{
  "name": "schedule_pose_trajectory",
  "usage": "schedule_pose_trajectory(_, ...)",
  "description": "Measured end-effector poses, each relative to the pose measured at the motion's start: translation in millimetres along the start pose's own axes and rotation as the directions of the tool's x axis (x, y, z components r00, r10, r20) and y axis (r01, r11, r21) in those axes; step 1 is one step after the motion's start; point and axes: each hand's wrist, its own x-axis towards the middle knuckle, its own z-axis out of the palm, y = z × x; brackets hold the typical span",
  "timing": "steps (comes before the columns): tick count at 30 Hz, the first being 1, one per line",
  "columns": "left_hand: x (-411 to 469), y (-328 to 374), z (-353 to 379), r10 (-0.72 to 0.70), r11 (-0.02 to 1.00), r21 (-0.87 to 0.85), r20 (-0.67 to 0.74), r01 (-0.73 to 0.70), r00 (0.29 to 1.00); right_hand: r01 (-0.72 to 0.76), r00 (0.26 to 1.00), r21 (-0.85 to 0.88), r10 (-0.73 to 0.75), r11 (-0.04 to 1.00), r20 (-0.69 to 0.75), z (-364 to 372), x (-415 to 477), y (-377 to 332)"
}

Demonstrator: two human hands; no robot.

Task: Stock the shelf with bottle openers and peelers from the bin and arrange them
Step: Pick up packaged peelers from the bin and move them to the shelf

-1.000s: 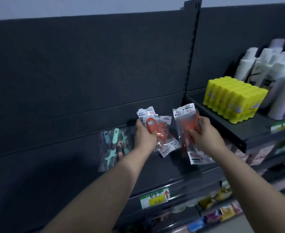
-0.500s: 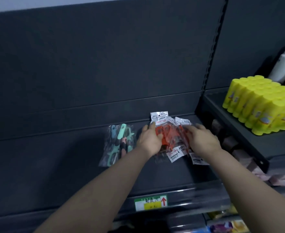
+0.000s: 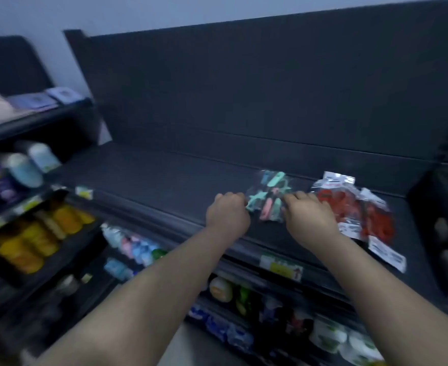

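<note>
Clear packets of teal and pink peelers (image 3: 269, 199) lie on the dark shelf (image 3: 164, 186), near its back. My left hand (image 3: 226, 213) has its fingers curled at the packets' left edge. My right hand (image 3: 310, 219) curls over their right edge, so the packets sit between both hands. To the right, red bottle opener packets (image 3: 349, 207) with white labels lie in a loose pile on the same shelf, free of both hands. The view is motion-blurred.
The shelf's back panel (image 3: 270, 88) rises behind. A price label (image 3: 281, 266) sits on the front rail. Bottles and tubes (image 3: 32, 233) fill the lower left shelves, and more products (image 3: 244, 294) fill the shelf below.
Both hands let go of the red packets, which now lie on the shelf, and moved left to the teal and pink packets. The camera swung left and down.
</note>
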Motion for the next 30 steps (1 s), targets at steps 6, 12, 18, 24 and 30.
schedule_pose_trajectory(6,-77.6,-122.2,-40.8,-0.330,0.943,0.028,-0.046,0.332,0.943,0.385,0.921,0.079,-0.389,0.919,0.035,17.3,-3.2,-128.5)
schedule_pose_trajectory(12,-175.7,-248.9,-69.6,-0.594,0.804,0.004,-0.023,0.594,0.804,0.616,0.775,0.139,-0.628,0.775,0.069,39.4,-31.4,-274.2)
schedule_pose_trajectory(18,-285.8,-385.0,-104.3,-0.744,0.666,0.017,-0.061,0.746,0.665,0.744,0.628,0.249,-0.776,0.621,0.059,64.0,-81.4,-445.9)
schedule_pose_trajectory(24,-382.2,-501.2,-140.4,-0.872,0.484,-0.035,-0.099,0.874,0.479,0.798,0.488,0.331,-0.863,0.503,0.132,82.4,-128.2,-587.3)
schedule_pose_trajectory(30,-440.3,-568.9,-150.6,-0.947,0.318,-0.086,-0.087,0.944,0.310,0.859,0.398,0.263,-0.896,0.439,0.197,95.8,-146.4,-672.1)
